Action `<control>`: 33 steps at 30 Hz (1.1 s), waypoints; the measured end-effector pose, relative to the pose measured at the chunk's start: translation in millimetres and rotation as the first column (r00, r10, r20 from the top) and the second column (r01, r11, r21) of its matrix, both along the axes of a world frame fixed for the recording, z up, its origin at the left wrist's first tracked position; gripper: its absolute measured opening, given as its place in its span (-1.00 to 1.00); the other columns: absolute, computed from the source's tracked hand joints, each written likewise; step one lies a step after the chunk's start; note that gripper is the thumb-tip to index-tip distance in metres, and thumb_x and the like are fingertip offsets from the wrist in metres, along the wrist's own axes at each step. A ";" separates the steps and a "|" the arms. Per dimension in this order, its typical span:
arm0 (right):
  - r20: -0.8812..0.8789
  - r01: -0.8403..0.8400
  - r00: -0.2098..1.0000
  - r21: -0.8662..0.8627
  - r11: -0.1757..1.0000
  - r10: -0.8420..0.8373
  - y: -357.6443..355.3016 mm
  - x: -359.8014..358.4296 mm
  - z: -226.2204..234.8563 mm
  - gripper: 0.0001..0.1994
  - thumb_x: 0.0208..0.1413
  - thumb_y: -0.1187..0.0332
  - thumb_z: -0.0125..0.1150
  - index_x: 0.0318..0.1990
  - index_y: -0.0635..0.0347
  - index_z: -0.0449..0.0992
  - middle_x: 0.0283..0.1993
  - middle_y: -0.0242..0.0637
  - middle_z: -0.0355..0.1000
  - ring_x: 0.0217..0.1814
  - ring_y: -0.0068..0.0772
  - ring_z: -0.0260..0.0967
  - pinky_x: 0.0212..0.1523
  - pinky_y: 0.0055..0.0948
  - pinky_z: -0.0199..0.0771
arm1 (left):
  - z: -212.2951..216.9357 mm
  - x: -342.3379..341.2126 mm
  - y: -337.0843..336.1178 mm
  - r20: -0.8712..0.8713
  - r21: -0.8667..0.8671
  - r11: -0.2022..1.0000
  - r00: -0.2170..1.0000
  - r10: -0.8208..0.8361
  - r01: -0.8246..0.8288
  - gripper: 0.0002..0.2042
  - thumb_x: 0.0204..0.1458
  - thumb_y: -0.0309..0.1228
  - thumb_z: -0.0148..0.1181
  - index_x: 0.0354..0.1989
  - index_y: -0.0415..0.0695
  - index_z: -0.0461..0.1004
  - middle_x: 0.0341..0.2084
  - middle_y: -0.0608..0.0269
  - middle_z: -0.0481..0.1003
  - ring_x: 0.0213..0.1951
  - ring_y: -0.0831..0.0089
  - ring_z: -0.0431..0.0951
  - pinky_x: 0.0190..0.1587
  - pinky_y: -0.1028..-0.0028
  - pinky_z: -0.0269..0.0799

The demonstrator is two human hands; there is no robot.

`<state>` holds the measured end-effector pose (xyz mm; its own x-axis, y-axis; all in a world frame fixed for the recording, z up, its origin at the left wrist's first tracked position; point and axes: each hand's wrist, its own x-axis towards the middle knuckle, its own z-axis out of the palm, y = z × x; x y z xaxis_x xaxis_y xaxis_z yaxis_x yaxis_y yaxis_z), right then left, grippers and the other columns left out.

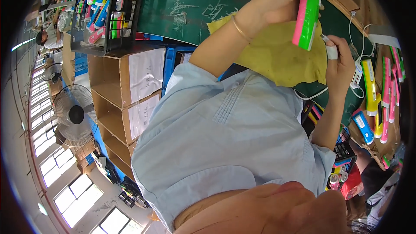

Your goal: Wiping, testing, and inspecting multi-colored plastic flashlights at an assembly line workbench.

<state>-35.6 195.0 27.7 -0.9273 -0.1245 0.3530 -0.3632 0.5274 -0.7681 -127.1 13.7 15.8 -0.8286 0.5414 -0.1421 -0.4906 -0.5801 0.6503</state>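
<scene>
My left hand (277, 4) is closed around a pink and green flashlight (308, 21), held upright with its wide head at the top. White tape wraps a finger of that hand. Just below and to the right is my right hand (340, 63), with fingers pinched around a small thin piece with a metallic tip (325, 38); its exact kind is too small to tell. Tape also covers a finger there. The tip is near the flashlight's lower end but apart from it. Under both hands a yellow-green cloth (277, 56) is spread at the table's near edge.
Thin white trimmings (180, 17) lie on the green table (160, 0). A black crate (104, 50) of flashlights stands at left, above open cardboard boxes (106, 78). At right are a white power strip (357, 76) with cords and several colored flashlights (370, 86). A fan (76, 115) stands farther left.
</scene>
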 end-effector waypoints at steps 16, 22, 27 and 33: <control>-0.138 -0.328 0.931 0.100 0.939 0.339 -12.6 10.9 28.4 -0.66 -0.27 0.52 0.15 -0.21 0.26 0.38 -0.48 -0.26 0.20 -0.47 -0.28 0.18 -0.44 -0.47 0.22 | 29.5 31.1 18.2 -0.295 -0.014 0.973 0.931 0.215 -0.229 -0.59 0.05 -0.01 -0.05 -0.26 -0.17 0.30 -0.49 0.20 0.41 -0.47 0.43 0.45 -0.39 0.42 0.43; -0.582 -0.346 0.644 0.358 0.867 0.497 -13.4 26.6 13.3 -0.71 -0.35 0.50 0.17 -0.31 0.27 0.49 -0.56 -0.38 0.18 -0.53 -0.46 0.14 -0.57 -0.50 0.11 | 9.1 37.5 20.6 0.235 0.314 0.928 0.964 0.127 -0.199 -0.46 0.03 0.16 -0.20 -0.23 -0.16 0.26 -0.48 0.25 0.35 -0.46 0.42 0.34 -0.38 0.44 0.34; -0.419 -0.054 0.900 0.167 0.984 0.120 -28.0 30.1 5.4 -0.48 -0.45 0.31 0.38 -0.17 0.21 0.45 -0.53 -0.38 0.21 -0.54 -0.42 0.15 -0.58 -0.49 0.14 | 6.7 44.9 22.9 -0.078 0.360 0.909 0.964 0.253 -0.209 -0.38 -0.04 0.22 -0.17 -0.13 -0.17 0.20 -0.52 0.22 0.33 -0.49 0.41 0.35 -0.44 0.43 0.33; 0.080 0.105 0.993 -0.254 0.961 -0.087 -41.0 25.8 -9.6 -0.65 -0.16 0.31 0.29 -0.24 0.32 0.37 -0.39 -0.24 0.29 -0.43 -0.35 0.26 -0.42 -0.50 0.28 | 13.7 58.8 16.0 -0.632 -0.135 0.963 0.769 0.098 -0.233 -0.23 -0.17 0.22 0.04 -0.01 -0.25 0.14 -0.47 0.11 0.41 -0.39 0.37 0.40 -0.41 0.47 0.34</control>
